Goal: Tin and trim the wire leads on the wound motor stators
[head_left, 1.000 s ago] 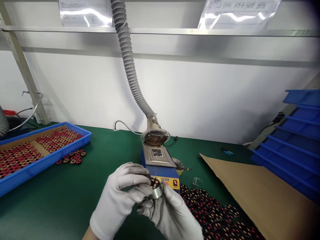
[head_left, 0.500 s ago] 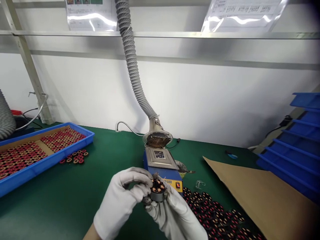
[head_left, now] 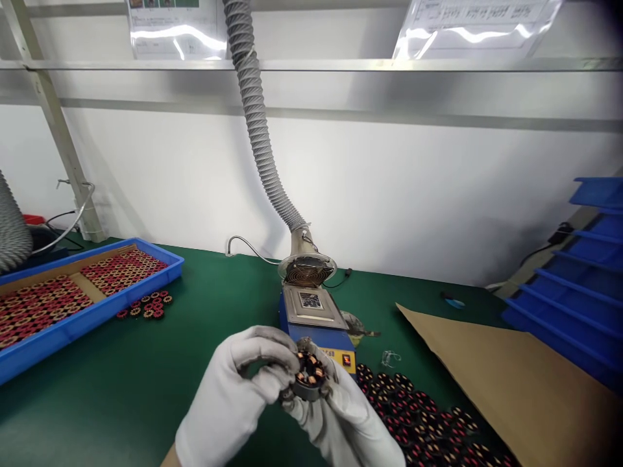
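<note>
In white gloves with soiled fingertips, both my hands meet in front of the blue machine. A small round motor stator (head_left: 309, 375), with copper windings around its middle and a dark grey outer ring, is tilted so its wound face shows. My right hand (head_left: 348, 408) grips it from the right and below. At its left edge my left hand (head_left: 243, 383) has thumb and fingers closed on the rim; whether anything small is between them is hidden. Directly behind is the solder pot (head_left: 316, 308), a blue box with a metal top plate and a square opening of shiny metal.
A fume hose (head_left: 260, 123) hangs down to a hood behind the pot. Many red and black stators (head_left: 418, 415) lie heaped at right, beside a cardboard sheet (head_left: 501, 370) and stacked blue trays (head_left: 574, 285). A blue tray (head_left: 165, 263) of stators and several loose ones (head_left: 148, 305) are at left.
The stator has turned slightly, showing more of its wound face. My left hand has shifted a little; both hands stay around the stator.
</note>
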The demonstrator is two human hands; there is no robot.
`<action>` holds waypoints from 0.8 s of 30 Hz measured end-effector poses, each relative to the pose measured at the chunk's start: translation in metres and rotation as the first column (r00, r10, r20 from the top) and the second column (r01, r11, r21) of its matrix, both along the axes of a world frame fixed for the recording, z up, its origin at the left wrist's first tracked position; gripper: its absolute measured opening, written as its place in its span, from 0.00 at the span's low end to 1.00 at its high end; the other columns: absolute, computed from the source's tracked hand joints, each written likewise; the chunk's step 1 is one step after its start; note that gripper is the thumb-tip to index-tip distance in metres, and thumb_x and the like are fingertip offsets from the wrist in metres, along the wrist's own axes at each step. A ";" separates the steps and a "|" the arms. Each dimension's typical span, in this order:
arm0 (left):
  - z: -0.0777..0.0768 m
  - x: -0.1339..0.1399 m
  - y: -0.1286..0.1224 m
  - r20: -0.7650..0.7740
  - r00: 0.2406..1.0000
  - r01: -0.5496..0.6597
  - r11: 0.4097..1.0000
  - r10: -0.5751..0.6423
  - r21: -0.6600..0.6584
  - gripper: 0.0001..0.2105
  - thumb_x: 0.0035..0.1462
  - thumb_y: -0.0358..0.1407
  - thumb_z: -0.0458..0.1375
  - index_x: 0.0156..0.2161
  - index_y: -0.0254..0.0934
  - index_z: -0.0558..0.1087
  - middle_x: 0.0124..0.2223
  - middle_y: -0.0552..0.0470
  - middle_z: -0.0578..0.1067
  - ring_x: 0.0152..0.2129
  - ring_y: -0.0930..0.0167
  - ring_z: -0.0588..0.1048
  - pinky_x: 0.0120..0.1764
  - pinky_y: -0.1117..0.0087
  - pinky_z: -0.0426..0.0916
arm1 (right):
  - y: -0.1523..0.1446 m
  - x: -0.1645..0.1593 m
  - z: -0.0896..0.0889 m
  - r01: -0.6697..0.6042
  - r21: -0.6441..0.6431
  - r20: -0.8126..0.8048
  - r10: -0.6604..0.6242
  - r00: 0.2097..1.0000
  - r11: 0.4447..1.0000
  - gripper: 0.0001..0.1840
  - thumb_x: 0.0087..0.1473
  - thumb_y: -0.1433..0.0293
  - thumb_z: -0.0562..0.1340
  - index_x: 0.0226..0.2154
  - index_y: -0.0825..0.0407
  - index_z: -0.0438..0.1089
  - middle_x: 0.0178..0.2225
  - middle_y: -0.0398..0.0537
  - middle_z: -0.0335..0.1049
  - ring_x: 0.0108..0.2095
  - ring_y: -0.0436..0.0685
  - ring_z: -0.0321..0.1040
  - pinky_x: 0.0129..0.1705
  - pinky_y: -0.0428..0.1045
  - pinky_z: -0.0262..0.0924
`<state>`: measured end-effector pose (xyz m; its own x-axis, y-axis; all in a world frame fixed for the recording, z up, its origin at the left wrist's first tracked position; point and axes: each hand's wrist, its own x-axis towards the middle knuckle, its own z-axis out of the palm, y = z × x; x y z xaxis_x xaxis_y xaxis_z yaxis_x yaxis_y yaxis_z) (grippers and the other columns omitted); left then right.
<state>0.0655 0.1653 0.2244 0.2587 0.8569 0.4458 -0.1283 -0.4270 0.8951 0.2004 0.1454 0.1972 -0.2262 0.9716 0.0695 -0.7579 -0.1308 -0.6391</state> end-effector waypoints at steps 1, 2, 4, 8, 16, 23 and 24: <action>0.000 0.000 -0.002 -0.022 0.999 -0.044 0.997 0.045 0.060 0.09 0.48 0.24 0.52 0.28 0.38 0.73 0.35 0.51 0.72 0.35 0.68 0.71 0.36 0.75 0.66 | 0.004 0.000 -0.003 0.052 0.017 0.055 -0.053 0.997 0.999 0.20 0.33 0.69 0.72 0.34 0.49 0.72 0.33 0.46 0.75 0.33 0.55 0.72 0.38 0.49 0.67; 0.001 -0.002 -0.004 -0.036 0.996 -0.079 0.990 0.084 0.115 0.09 0.49 0.24 0.52 0.28 0.39 0.72 0.35 0.51 0.72 0.37 0.68 0.70 0.38 0.74 0.66 | 0.008 0.001 -0.008 0.126 0.051 0.115 -0.131 0.985 0.991 0.21 0.31 0.70 0.73 0.33 0.49 0.72 0.32 0.46 0.75 0.33 0.56 0.72 0.38 0.51 0.68; 0.001 -0.006 -0.007 -0.007 0.990 -0.138 0.967 0.143 0.214 0.08 0.52 0.26 0.52 0.28 0.40 0.71 0.33 0.53 0.71 0.38 0.68 0.70 0.41 0.74 0.64 | 0.015 0.000 -0.017 0.317 0.168 0.229 -0.349 0.909 0.934 0.21 0.30 0.73 0.73 0.32 0.49 0.72 0.31 0.46 0.75 0.32 0.57 0.72 0.35 0.52 0.69; 0.000 -0.010 -0.005 0.087 0.982 -0.175 0.983 0.169 0.062 0.09 0.50 0.27 0.57 0.35 0.45 0.73 0.42 0.55 0.72 0.45 0.69 0.68 0.40 0.79 0.64 | 0.016 -0.005 -0.027 0.580 0.578 0.282 -0.808 0.518 0.574 0.20 0.38 0.76 0.68 0.36 0.47 0.68 0.36 0.47 0.73 0.36 0.57 0.71 0.35 0.50 0.69; -0.011 0.024 -0.002 0.357 0.934 0.147 0.927 -0.015 -0.346 0.09 0.49 0.37 0.61 0.35 0.33 0.76 0.36 0.44 0.76 0.35 0.63 0.74 0.42 0.69 0.68 | -0.001 -0.026 -0.032 0.371 0.928 0.064 -0.992 -0.106 0.020 0.16 0.44 0.79 0.63 0.38 0.48 0.67 0.41 0.49 0.66 0.39 0.56 0.69 0.38 0.51 0.68; -0.007 0.012 0.004 0.368 0.914 -0.087 0.967 0.173 -0.239 0.08 0.40 0.31 0.63 0.31 0.40 0.77 0.34 0.51 0.77 0.32 0.68 0.75 0.35 0.78 0.70 | 0.003 -0.022 -0.023 0.427 0.903 0.016 -0.987 -0.157 -0.053 0.18 0.40 0.80 0.66 0.35 0.51 0.66 0.39 0.46 0.67 0.38 0.51 0.68 0.37 0.43 0.65; -0.005 0.011 0.003 0.282 0.947 -0.067 0.955 0.152 -0.288 0.10 0.39 0.29 0.63 0.32 0.39 0.77 0.34 0.50 0.77 0.31 0.68 0.75 0.33 0.79 0.70 | 0.003 -0.022 -0.023 0.418 0.907 0.013 -0.989 -0.147 -0.050 0.18 0.40 0.80 0.66 0.35 0.52 0.66 0.39 0.46 0.67 0.39 0.51 0.68 0.38 0.44 0.65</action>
